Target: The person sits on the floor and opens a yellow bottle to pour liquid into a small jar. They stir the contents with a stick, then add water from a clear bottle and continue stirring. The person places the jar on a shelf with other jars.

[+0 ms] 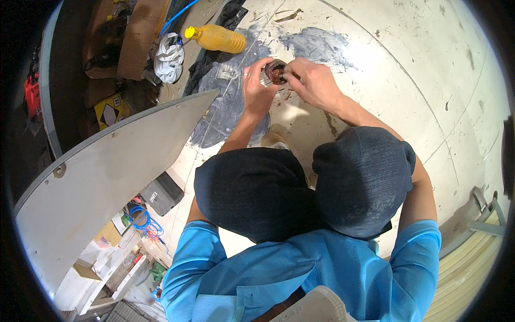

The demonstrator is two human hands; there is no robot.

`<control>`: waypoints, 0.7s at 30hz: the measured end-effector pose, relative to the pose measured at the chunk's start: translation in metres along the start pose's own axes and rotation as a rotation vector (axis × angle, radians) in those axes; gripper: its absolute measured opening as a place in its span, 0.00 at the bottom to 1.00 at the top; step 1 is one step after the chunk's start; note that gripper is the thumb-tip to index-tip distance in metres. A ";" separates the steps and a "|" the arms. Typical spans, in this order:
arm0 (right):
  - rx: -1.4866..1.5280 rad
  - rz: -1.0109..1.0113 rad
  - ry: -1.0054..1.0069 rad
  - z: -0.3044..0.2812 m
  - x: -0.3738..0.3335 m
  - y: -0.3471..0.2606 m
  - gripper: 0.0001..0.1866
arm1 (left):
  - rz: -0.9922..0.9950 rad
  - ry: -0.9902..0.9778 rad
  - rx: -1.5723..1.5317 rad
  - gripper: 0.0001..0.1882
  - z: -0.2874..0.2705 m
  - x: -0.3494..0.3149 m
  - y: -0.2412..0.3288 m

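Crouching, you close your left hand (256, 88) around a small brown jar (276, 71) to steady it, while your right hand (314, 81) pinches its top (yellow bottle (217, 38) nearby on the floor (407, 64)).

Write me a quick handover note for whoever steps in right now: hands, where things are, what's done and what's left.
Left hand: grip around a small dark brown jar, held above the floor.
Right hand: fingers on the jar's other side and top; whether it is turning a lid cannot be told.
Person is crouched, knees in dark trousers.
Yellow bottle lies on its side on the floor ahead-left, next to a white rag and a black cloth.
Done: jar is in hand. Left: jar not yet set down; bottle untouched.
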State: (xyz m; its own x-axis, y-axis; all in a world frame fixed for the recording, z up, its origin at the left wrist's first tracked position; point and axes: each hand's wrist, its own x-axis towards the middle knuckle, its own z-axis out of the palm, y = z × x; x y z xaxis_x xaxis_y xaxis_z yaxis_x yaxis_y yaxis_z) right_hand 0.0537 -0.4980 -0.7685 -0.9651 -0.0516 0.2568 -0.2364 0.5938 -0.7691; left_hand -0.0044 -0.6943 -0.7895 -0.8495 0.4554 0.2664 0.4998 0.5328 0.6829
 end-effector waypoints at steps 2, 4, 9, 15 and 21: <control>-0.088 -0.041 0.108 0.001 0.001 0.000 0.07 | -0.016 -0.009 0.011 0.34 -0.001 0.000 -0.001; -0.125 -0.056 -0.015 0.003 0.001 0.000 0.07 | -0.019 -0.019 0.022 0.35 -0.002 -0.001 -0.002; -0.044 0.020 0.038 0.002 0.001 0.001 0.07 | -0.007 -0.005 0.019 0.34 -0.002 0.000 -0.001; 0.003 0.081 -0.037 0.000 0.001 0.002 0.07 | 0.038 0.006 0.015 0.31 -0.001 0.002 -0.001; -0.058 0.049 -0.096 -0.001 0.000 0.001 0.07 | 0.026 -0.024 0.027 0.31 -0.002 0.001 -0.001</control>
State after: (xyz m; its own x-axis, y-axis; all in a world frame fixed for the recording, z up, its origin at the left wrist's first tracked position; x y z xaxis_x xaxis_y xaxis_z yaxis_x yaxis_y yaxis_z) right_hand 0.0530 -0.4966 -0.7688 -0.9824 -0.0966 0.1600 -0.1844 0.6425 -0.7438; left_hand -0.0056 -0.6960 -0.7881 -0.8319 0.4860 0.2677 0.5265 0.5391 0.6574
